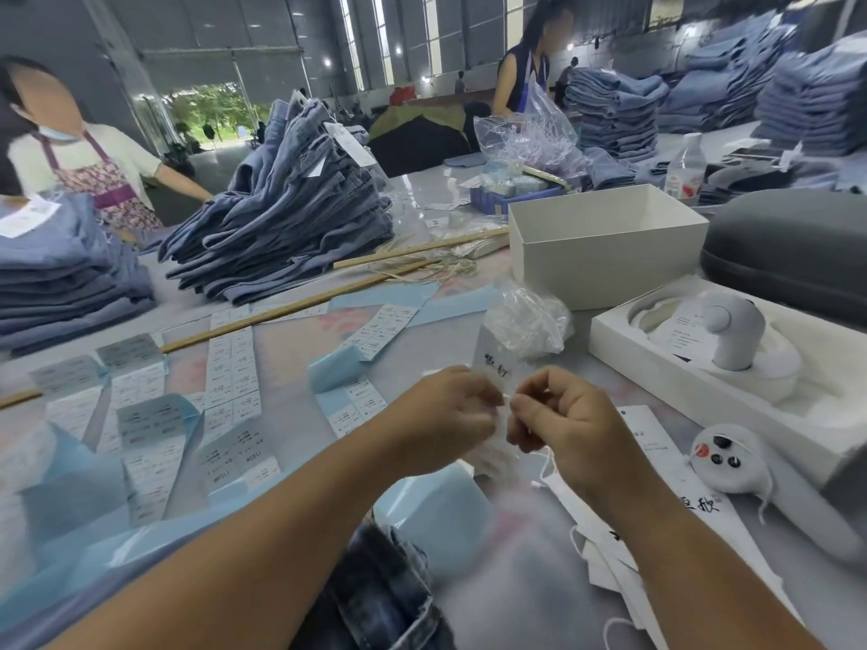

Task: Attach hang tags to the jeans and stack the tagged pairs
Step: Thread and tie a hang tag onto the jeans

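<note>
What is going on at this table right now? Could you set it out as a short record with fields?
place: large hall with a long work table
left hand: fingers curled, pinching something thin and white
right hand: fingers curled, pinching the same white bit; the two hands meet
item held: too small and blurred to name, perhaps a tag string
label sheets: spread flat left of the hands
clear plastic bag: just behind the hands
jeans stack: piled high, farther back on the left
white open box: back right

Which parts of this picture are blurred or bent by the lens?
Head view: the wide lens bends the wooden stick and tilts the far jeans stacks; left hand and right hand are soft with blur; glare on the table.
</note>
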### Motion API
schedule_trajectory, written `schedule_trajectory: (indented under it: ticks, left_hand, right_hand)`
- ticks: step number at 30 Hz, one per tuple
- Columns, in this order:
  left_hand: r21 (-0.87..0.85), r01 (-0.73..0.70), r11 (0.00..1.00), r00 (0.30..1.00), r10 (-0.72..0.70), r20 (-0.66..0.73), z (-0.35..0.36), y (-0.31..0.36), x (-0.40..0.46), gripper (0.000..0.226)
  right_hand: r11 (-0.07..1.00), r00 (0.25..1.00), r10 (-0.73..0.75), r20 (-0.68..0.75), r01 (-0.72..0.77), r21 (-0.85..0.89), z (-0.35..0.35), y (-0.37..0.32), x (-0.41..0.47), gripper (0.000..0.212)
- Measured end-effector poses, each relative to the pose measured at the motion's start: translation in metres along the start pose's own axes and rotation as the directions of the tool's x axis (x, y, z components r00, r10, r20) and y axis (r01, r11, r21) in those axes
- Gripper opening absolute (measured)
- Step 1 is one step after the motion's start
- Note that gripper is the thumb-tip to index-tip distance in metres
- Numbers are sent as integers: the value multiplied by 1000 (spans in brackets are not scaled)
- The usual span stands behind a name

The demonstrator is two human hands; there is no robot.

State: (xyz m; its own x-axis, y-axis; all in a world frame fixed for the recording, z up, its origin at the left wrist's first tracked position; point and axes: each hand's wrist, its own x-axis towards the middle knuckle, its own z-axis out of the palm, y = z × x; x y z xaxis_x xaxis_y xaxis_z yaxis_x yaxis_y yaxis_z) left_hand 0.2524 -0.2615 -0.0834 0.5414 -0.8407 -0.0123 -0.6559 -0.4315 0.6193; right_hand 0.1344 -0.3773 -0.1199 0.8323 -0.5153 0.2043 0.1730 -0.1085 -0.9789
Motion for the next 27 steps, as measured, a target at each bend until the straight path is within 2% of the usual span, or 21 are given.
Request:
schedule_trajectory:
  ticks: [4,6,8,10,13,16,19,21,24,27]
  left_hand:
    - [-94,-140,986,989,135,-59,-16,12,-34,8]
    - [-109,-173,979,983,164,-87,-25,18,-50,11]
    - [-129,-170,977,982,157,-103,-33,20,-67,11]
    - [-127,-154,980,979,134,-153,-41,20,-84,18]
    - [-155,-119,981,967,79,-242,-50,17,-108,16]
    - [-260,-80,962,960,5,-279,-53,12,-130,11]
    - [-382,-77,921,967,-24,-252,-49,10,-152,7]
    - [-426,-48,904,977,-46,-207,-43,12,-164,22]
    - [-424,7,905,991,-62,-116,-32,18,-182,46]
    - [-437,16,899,996,-51,-68,-21,24,-200,76]
  right_hand:
    - [985,994,-38,100,20,174,10,-28,-7,30]
    - [968,983,-40,179,-6,249,16,-40,-12,23]
    - [936,960,-31,280,-70,344,21,-52,-18,20]
    - [895,918,-40,395,-142,422,25,-59,-26,32]
    - [917,875,-79,478,-124,379,31,-67,-41,42]
    - [975,887,-128,443,31,220,35,-73,-58,33]
    - [984,926,-172,337,144,108,40,-82,-74,16]
    - [982,949,-191,252,185,46,42,-87,-83,13]
    - [949,952,-260,158,283,-139,43,-92,-97,20]
    - [917,949,-308,74,316,-242,45,-90,-108,28]
